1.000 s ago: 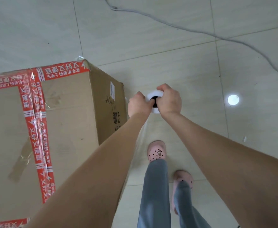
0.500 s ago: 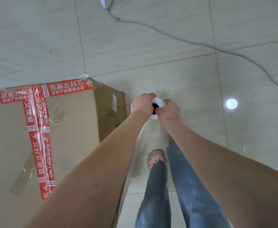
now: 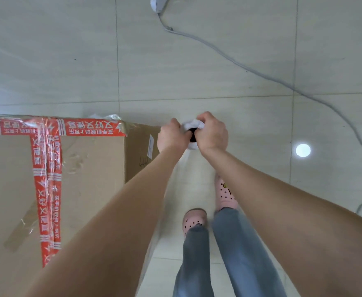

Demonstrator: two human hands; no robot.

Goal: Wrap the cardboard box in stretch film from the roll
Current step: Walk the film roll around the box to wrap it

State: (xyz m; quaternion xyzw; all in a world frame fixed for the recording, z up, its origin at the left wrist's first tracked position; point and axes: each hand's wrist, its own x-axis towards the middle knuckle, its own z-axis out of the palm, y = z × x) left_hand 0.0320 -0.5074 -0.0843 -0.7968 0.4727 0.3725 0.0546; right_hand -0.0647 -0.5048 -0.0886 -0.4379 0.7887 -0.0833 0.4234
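Observation:
A large cardboard box (image 3: 90,168) with red printed tape stands on the floor at the left. Just past its far right corner, my left hand (image 3: 170,136) and my right hand (image 3: 212,133) both grip a white stretch film roll (image 3: 193,125) held upright, its dark core showing between them. A clear sheet of film (image 3: 182,159) runs down from the roll along the box's right side, partly hidden by my left forearm. Some film clings over the tape on the box top.
A grey cable (image 3: 261,73) with a white plug block (image 3: 158,3) crosses the tiled floor at the far right. A bright light spot (image 3: 303,150) reflects on the tile. My feet in pink clogs (image 3: 225,194) stand right of the box.
I have stepped forward along the box's right side; my right foot now leads. The roll and both hands have reached the box's far right corner. The grip is unchanged.

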